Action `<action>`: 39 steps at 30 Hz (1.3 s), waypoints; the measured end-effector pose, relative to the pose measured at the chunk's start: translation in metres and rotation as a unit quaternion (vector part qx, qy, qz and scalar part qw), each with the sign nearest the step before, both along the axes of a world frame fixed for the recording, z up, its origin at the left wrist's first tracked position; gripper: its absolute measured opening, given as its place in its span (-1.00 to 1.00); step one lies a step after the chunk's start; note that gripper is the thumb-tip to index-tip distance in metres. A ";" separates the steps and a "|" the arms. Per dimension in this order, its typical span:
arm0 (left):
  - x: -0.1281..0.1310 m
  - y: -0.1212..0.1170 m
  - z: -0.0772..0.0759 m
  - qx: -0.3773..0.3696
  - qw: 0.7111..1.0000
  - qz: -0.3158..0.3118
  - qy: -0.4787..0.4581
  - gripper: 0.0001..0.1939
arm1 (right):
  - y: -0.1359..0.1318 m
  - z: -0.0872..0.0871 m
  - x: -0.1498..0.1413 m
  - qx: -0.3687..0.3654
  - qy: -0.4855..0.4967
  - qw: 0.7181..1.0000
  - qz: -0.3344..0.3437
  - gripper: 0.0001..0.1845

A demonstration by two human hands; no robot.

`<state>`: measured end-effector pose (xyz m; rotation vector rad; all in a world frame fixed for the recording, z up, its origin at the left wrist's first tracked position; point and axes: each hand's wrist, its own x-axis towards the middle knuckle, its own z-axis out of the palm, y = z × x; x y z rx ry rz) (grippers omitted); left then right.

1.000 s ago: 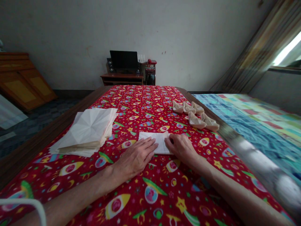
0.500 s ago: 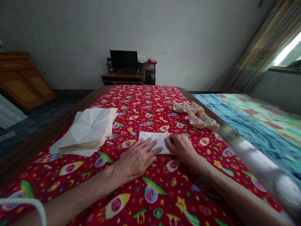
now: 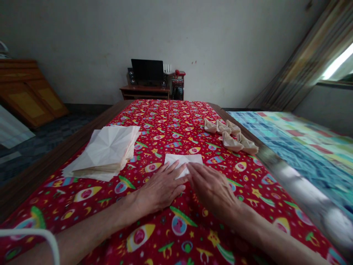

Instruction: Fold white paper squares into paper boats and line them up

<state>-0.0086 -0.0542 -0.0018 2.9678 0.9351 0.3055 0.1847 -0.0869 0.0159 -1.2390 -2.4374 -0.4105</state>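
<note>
A folded sheet of white paper (image 3: 183,159) lies on the red patterned cloth in front of me. My left hand (image 3: 162,187) rests open on its left part, fingers spread and pressing it flat. My right hand (image 3: 211,184) lies over the paper's right part, its fingers stretched out close together near the left fingertips. Part of the paper is hidden beneath both hands. To the left sits a stack of creased paper sheets (image 3: 110,145). Several folded paper boats (image 3: 233,142) stand in a group at the far right.
The red cloth (image 3: 176,121) covers a dark wooden table (image 3: 91,138). A bed with patchwork bedding (image 3: 286,147) stands at the right. Against the wall are a monitor (image 3: 147,70) and a wooden cabinet (image 3: 30,92). A white curved tube (image 3: 52,239) shows at lower left.
My right hand has moved left across the paper from its right edge, and its curled fingers have straightened. My left hand stays flat in about the same place.
</note>
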 end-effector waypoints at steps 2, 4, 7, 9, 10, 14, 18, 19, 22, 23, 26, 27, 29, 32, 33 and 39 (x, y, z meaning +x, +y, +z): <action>0.000 0.000 -0.001 -0.003 1.000 0.000 -0.002 -0.61 | -0.009 -0.011 -0.005 -0.020 -0.015 0.998 0.057 -0.48; 0.001 0.001 -0.002 -0.007 1.000 0.006 0.003 -0.61 | -0.014 -0.021 -0.003 -0.064 -0.025 0.995 0.072 -0.29; 0.001 0.002 -0.003 -0.009 1.000 0.011 0.003 -0.59 | -0.017 -0.030 0.011 -0.108 -0.031 0.991 0.071 -0.20; 0.000 0.003 -0.002 -0.013 1.000 0.006 0.006 -0.58 | -0.019 -0.032 0.023 -0.126 -0.038 0.989 0.066 -0.20; -0.002 0.004 -0.001 -0.018 1.000 0.004 0.011 -0.57 | -0.020 -0.031 0.029 -0.132 -0.043 0.988 0.065 -0.20; -0.013 0.004 0.001 -0.030 0.999 -0.005 0.035 -0.56 | -0.028 -0.027 0.043 -0.144 -0.059 0.986 0.058 -0.28; -0.033 0.003 0.000 -0.026 0.999 0.001 0.037 -0.58 | -0.035 -0.022 0.048 -0.143 -0.052 0.988 0.038 -0.35; -0.039 0.003 -0.002 -0.025 0.999 0.005 0.036 -0.58 | -0.037 -0.021 0.048 -0.141 -0.051 0.988 0.033 -0.36; -0.053 0.000 -0.004 -0.015 0.999 0.011 0.027 -0.58 | -0.038 -0.017 0.047 -0.115 -0.050 0.992 0.024 -0.41; -0.055 -0.001 -0.004 -0.009 1.000 0.013 0.024 -0.58 | -0.037 -0.016 0.045 -0.099 -0.045 0.994 0.021 -0.44; -0.052 -0.006 0.001 0.015 1.000 0.026 0.001 -0.62 | -0.029 -0.013 0.037 -0.059 -0.008 0.998 0.014 -0.57; -0.047 -0.007 0.004 0.024 0.999 0.029 -0.010 -0.64 | -0.025 -0.013 0.033 -0.053 0.006 0.999 0.009 -0.61; -0.033 -0.007 0.009 0.044 0.998 0.027 -0.036 -0.67 | -0.015 -0.012 0.023 -0.054 0.020 0.998 -0.006 -0.64; -0.011 -0.002 0.012 0.088 0.995 0.005 -0.052 -0.68 | 0.000 -0.014 0.008 -0.068 -0.006 0.998 -0.010 -0.64; -0.005 0.002 0.011 0.097 0.994 0.007 -0.046 -0.67 | 0.005 -0.016 0.005 -0.074 -0.015 0.997 -0.003 -0.65; -0.002 0.027 0.000 0.031 0.998 0.045 0.035 -0.48 | 0.030 -0.032 0.018 -0.083 -0.025 0.996 0.008 -0.38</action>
